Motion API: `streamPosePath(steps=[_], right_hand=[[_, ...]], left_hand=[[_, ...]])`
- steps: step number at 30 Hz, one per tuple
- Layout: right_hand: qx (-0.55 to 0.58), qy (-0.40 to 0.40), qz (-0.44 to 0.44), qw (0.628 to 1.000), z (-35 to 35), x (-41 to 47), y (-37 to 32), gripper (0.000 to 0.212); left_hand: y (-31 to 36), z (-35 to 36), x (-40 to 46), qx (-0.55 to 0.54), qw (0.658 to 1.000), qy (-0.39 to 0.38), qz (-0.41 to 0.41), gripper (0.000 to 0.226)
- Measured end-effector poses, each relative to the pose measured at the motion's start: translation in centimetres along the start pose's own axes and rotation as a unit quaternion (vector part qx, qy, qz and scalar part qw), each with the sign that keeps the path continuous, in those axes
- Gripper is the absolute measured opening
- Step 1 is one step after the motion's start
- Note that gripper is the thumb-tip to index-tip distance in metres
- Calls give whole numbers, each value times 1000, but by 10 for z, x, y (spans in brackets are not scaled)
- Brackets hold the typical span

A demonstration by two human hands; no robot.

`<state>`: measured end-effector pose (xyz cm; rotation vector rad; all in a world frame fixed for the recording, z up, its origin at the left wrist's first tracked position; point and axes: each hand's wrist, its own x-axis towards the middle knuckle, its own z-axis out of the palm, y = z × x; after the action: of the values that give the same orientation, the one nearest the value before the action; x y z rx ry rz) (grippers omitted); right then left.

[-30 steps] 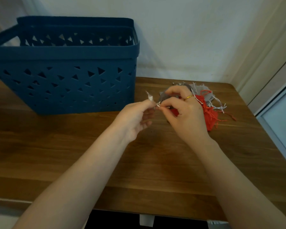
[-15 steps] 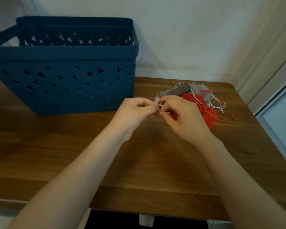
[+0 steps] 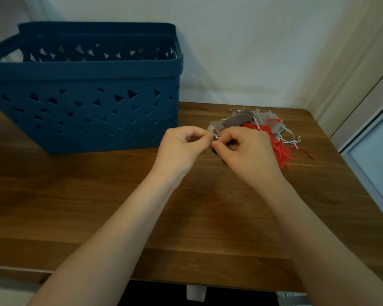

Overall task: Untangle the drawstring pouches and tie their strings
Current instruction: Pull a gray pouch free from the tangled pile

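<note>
A tangled heap of small drawstring pouches lies at the table's far right: a grey-brown pouch [image 3: 237, 120], a red pouch [image 3: 279, 149] and loose white strings [image 3: 291, 140]. My left hand [image 3: 184, 146] and my right hand [image 3: 248, 151] meet just left of the heap. Both pinch a thin white string [image 3: 213, 136] between thumb and fingertips, fingers curled. A dark pouch under my right hand is mostly hidden.
A big dark blue plastic basket [image 3: 84, 107] with triangle cut-outs stands at the back left of the wooden table [image 3: 97, 206]. A white wall runs behind. The table's right edge lies close to the heap, beside a door frame [image 3: 363, 120].
Both hands have dropped lower toward the table and closer together. The string end that stuck up from my left hand is now drawn in between the fingertips.
</note>
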<state>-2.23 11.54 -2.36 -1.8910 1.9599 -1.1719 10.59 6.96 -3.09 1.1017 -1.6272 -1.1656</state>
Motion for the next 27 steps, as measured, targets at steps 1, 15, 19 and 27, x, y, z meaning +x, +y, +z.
streamPosePath(steps=[1,15,19,27], right_hand=[[-8,-4,5,1000,-2,0,0,6],[94,93,33,991,-6,-4,-9,13],[305,61,144,939,-7,2,-13,21],[456,-19,226,861,-11,5,-18,17]], left_hand=[[0,-1,0,15,1000,-6,7,9],[1,3,3,91,981,48,162,10],[1,3,3,77,978,46,190,17],[-4,-4,5,94,952,7,292,14]])
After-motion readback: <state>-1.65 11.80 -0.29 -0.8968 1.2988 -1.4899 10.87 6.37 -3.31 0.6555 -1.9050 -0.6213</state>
